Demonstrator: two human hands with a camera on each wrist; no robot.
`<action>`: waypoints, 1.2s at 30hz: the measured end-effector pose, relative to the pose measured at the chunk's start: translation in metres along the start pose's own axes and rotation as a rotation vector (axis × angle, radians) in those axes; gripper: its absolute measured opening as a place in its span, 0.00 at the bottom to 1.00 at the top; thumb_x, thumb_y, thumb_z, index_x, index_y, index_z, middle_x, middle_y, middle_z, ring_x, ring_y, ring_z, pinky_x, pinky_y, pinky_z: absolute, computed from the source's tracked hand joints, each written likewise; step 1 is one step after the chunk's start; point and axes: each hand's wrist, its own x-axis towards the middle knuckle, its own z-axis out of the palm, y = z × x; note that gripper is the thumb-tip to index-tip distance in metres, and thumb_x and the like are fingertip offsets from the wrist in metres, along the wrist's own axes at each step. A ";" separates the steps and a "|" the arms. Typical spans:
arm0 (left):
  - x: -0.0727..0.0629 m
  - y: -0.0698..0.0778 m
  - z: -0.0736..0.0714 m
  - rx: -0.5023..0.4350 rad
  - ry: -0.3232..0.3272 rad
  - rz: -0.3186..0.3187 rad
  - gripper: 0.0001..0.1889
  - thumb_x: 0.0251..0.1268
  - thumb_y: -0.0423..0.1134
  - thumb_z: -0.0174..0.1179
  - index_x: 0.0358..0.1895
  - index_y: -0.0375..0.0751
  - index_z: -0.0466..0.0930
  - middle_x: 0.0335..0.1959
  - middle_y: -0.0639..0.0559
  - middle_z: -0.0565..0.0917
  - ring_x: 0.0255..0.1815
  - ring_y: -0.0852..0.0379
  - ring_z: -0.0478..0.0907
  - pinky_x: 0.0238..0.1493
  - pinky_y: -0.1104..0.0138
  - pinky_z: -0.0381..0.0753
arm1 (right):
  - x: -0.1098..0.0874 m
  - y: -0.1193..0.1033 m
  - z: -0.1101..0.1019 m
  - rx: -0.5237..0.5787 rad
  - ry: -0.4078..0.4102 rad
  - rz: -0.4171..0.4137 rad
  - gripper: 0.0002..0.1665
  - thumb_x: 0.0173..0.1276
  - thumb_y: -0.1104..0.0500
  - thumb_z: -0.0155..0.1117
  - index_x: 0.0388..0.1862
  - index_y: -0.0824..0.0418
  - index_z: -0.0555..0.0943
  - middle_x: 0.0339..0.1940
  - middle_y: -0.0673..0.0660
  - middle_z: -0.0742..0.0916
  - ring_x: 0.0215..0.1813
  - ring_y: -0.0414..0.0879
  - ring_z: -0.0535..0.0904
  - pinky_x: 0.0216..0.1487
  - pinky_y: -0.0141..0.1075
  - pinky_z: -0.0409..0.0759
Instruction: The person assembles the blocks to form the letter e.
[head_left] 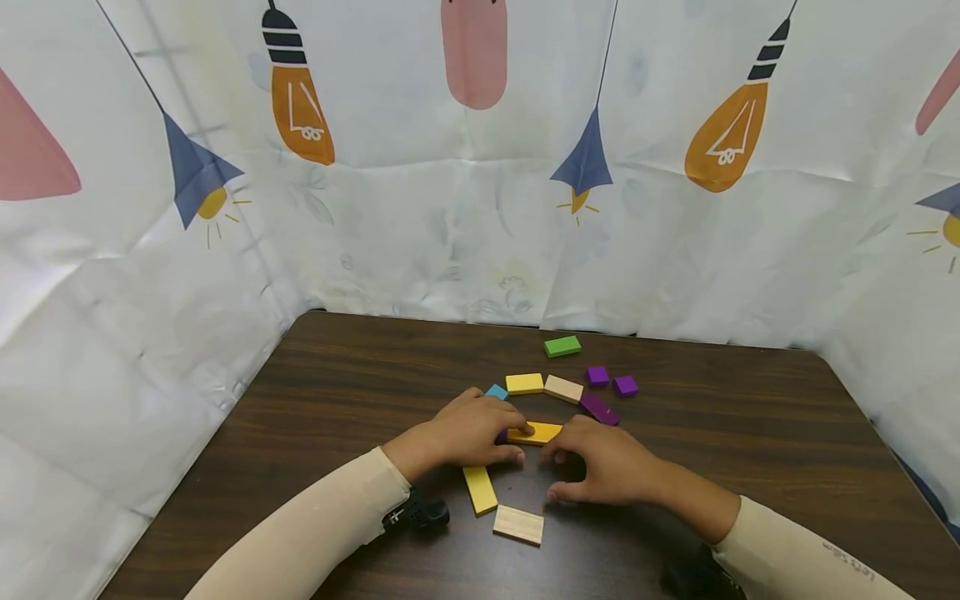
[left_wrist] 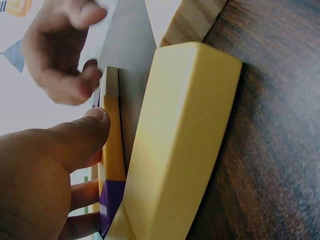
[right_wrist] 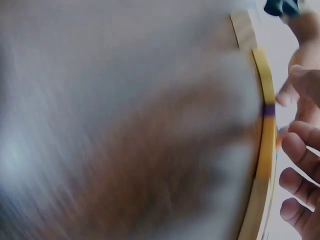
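My left hand (head_left: 474, 429) reaches over an orange block (head_left: 542, 432), index finger touching it and thumb just in front. A small purple block (left_wrist: 112, 200) adjoins the orange one at its left end. At its other end is a beige block (right_wrist: 256, 205), which my right hand mostly hides in the head view. Loosely bent and holding nothing, my right hand (head_left: 611, 462) hovers beside that end. A long yellow block (head_left: 480, 490) lies below my left hand, and a wider beige block (head_left: 519, 525) sits near its lower end.
Behind the hands, a blue block (head_left: 497, 391), yellow block (head_left: 524, 383), beige block (head_left: 563, 388) and purple block (head_left: 599, 409) form an arc. Two small purple blocks (head_left: 597, 377) and a green block (head_left: 562, 347) lie farther back on the brown table (head_left: 360, 367). A printed curtain (head_left: 465, 225) hangs behind.
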 end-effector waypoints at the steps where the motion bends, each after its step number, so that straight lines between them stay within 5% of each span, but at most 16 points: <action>1: 0.000 0.000 0.000 0.002 0.000 0.001 0.21 0.72 0.61 0.60 0.62 0.62 0.83 0.57 0.65 0.83 0.60 0.61 0.77 0.60 0.54 0.70 | 0.001 0.003 -0.002 -0.004 0.005 0.007 0.24 0.62 0.38 0.77 0.53 0.47 0.85 0.41 0.40 0.81 0.45 0.35 0.74 0.42 0.34 0.77; 15: -0.001 0.000 0.000 0.011 -0.008 0.000 0.20 0.72 0.62 0.60 0.62 0.63 0.82 0.57 0.66 0.83 0.60 0.62 0.77 0.60 0.54 0.70 | 0.029 0.042 -0.030 -0.040 0.088 0.016 0.29 0.64 0.46 0.77 0.60 0.57 0.84 0.46 0.49 0.86 0.50 0.42 0.76 0.50 0.45 0.80; 36: -0.002 0.001 -0.001 0.009 0.004 -0.007 0.20 0.72 0.62 0.59 0.61 0.64 0.82 0.57 0.67 0.83 0.60 0.62 0.77 0.60 0.55 0.70 | 0.061 0.082 -0.052 -0.074 0.085 0.170 0.32 0.67 0.42 0.74 0.64 0.58 0.82 0.62 0.54 0.81 0.67 0.55 0.71 0.64 0.55 0.74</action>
